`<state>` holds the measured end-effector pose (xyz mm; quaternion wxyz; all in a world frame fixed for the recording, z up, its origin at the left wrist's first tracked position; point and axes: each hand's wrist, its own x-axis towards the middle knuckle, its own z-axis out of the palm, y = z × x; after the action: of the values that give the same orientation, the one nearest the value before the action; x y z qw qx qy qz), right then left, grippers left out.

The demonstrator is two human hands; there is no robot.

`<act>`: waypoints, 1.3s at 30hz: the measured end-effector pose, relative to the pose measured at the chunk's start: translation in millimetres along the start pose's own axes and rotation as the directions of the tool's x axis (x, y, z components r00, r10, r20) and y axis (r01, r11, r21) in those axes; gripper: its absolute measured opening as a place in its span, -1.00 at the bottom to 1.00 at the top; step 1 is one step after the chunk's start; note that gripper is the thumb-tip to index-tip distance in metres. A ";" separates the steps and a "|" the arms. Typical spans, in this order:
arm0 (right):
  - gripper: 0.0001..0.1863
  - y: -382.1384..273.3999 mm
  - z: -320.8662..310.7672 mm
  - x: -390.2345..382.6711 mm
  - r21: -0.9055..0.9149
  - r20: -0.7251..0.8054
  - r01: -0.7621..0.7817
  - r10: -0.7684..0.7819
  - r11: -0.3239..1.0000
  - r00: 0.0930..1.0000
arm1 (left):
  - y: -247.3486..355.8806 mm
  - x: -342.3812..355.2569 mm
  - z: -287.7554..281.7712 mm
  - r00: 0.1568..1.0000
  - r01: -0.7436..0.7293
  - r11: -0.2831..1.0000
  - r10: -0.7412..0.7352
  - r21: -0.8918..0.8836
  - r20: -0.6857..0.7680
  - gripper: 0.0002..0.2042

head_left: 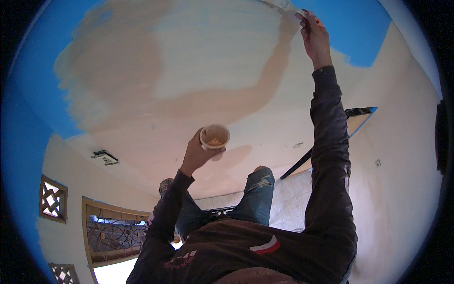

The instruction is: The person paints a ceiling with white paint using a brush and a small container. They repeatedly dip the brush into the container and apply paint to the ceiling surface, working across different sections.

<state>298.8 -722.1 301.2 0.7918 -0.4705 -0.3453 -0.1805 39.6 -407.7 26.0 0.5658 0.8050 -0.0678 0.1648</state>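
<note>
High up at the top of the head view, my right hand [316,41] is closed around the handle of a paintbrush [285,5]. The bristles point left against the wall, near where cream paint [222,61] borders blue paint [352,28]. Lower down, at the middle of the view, my left hand [193,155] is wrapped around a pale cup [207,138]. Some light orange-tan stuff shows at the cup's bottom. The cup is held out in front of my body, apart from the wall.
A wall fitting [105,157] sits at the left, with a small outlet [378,163] at the right. Lower left are a lattice vent [53,199] and a wood-framed window [118,229]. A dark-edged opening [360,118] lies beyond my right arm. Pale tiles [289,199] show beside my legs.
</note>
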 end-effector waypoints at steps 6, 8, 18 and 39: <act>-0.73 2.0 -20.2 41.0 -0.133 0.093 0.053 -0.041 0.990 0.995 | -33.8 -56.0 -3.2 0.989 0.130 0.990 -0.133 0.045 0.062 -0.22; -0.75 -1.9 -14.3 44.2 -0.191 0.097 0.089 -0.071 0.978 0.993 | -48.0 -72.2 -2.9 0.989 0.142 0.989 -0.144 0.038 0.045 -0.21; -0.66 -59.0 -117.5 54.0 -0.597 -0.115 0.141 -0.258 0.790 0.959 | -70.6 -128.9 -6.0 0.964 0.253 0.967 -0.253 0.007 0.077 -0.20; -0.74 -14.3 35.8 41.2 -0.307 0.120 0.179 -0.148 0.935 0.982 | -62.4 -137.7 12.6 0.961 0.269 0.961 -0.262 -0.070 0.092 -0.24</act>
<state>305.3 -696.4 351.0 0.6710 -0.5690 -0.3870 -0.2761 -68.6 -408.3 -80.4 0.6119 0.7892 0.0111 0.0513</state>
